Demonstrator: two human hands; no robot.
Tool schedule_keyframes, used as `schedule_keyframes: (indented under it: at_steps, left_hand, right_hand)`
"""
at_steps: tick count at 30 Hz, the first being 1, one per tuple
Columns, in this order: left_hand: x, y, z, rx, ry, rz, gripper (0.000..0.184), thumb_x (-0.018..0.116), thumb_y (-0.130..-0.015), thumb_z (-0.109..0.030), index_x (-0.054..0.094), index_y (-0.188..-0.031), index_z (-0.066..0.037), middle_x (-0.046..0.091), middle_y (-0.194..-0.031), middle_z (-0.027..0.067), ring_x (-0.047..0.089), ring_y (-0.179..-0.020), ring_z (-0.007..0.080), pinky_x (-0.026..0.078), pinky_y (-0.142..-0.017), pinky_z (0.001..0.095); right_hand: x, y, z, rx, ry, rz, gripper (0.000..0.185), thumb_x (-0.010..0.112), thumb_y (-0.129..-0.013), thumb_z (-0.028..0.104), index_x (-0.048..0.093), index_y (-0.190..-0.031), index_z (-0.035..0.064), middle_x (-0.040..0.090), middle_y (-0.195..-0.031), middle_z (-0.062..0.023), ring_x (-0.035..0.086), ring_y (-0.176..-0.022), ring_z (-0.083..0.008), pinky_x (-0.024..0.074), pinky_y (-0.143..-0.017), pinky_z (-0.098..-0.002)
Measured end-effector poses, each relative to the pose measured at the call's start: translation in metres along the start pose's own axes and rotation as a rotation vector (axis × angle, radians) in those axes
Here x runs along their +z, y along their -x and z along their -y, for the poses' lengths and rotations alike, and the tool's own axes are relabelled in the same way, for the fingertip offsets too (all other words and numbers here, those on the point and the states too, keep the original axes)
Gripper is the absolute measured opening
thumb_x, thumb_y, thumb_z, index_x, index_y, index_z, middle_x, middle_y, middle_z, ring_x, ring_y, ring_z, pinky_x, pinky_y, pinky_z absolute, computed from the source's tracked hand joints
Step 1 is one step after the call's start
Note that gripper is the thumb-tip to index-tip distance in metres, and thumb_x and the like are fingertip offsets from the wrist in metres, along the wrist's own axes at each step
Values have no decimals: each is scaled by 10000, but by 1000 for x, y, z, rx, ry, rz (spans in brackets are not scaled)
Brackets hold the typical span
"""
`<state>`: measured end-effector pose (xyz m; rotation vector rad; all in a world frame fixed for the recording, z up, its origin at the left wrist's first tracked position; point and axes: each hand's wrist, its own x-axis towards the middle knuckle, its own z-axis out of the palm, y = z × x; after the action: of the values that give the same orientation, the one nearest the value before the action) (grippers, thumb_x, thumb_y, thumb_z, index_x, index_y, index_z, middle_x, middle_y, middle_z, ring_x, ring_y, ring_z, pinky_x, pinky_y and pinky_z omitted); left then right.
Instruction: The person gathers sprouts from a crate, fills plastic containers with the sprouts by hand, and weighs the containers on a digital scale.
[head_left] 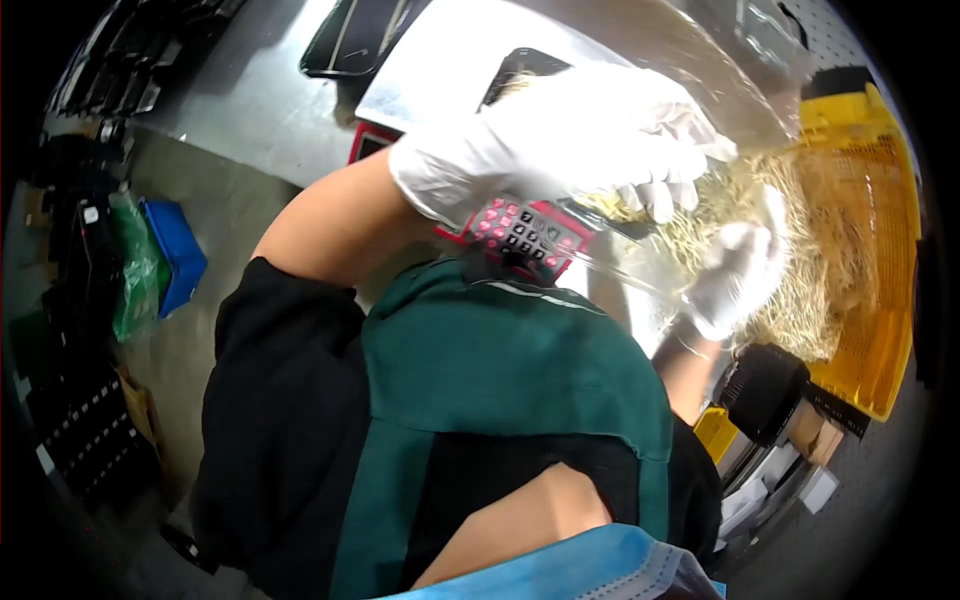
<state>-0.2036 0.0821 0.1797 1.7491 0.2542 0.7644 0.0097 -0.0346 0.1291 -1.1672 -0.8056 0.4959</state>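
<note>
My left hand (pixel 610 145), in a white glove, hangs over the weighing scale with its fingers curled downward. Yellowish strands (pixel 612 207) show just below its fingertips; the glove hides most of the grip. My right hand (pixel 742 262), also gloved, lies at the near side of a heap of pale, dry, straw-like strands (pixel 800 250). One of its fingers stretches along the heap and the others are partly bent. Beneath my left wrist sits a red scale with a keypad (pixel 525 235). A dark tray (pixel 527 68) with some strands in it is partly covered by my left hand.
The yellow crate (pixel 885 300) stands at the right beside the strands. Clear plastic sheeting (pixel 720 70) spreads at the top. Another black tray (pixel 355 38) rests on the metal table (pixel 225 90). A blue bin (pixel 172 255) and green bag (pixel 130 265) are at the left.
</note>
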Motion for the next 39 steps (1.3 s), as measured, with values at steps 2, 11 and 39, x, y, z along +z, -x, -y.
schedule_keyframes:
  at_steps: [2,11,39]
  left_hand:
    - [11,-13,28,-27,464,93,330,607,-919,-243,588,-1165,-23,662,-967,91,660,-833,174,527,-781,295]
    - [-50,15,71,-359,-244,-509,412,650,-867,-166,546,-1233,-5,633,-1121,69,588,-1000,133,471,-876,261]
    - [-66,34,105,64,-1154,-152,465,507,-874,-171,493,-1319,-37,510,-1319,194,465,-1230,331,334,-1050,412]
  right_hand:
    - [-8,-6,-35,148,-31,-90,341,581,-901,178,576,-1201,16,649,-864,-52,539,-674,-73,388,-534,-178]
    - [43,-35,-76,142,189,205,313,593,-893,183,642,-1112,-34,668,-1062,-119,606,-954,-155,473,-842,-275]
    - [109,-8,-51,-649,1358,493,580,537,-847,258,426,-1354,0,436,-1351,-273,429,-1216,-413,371,-959,-508]
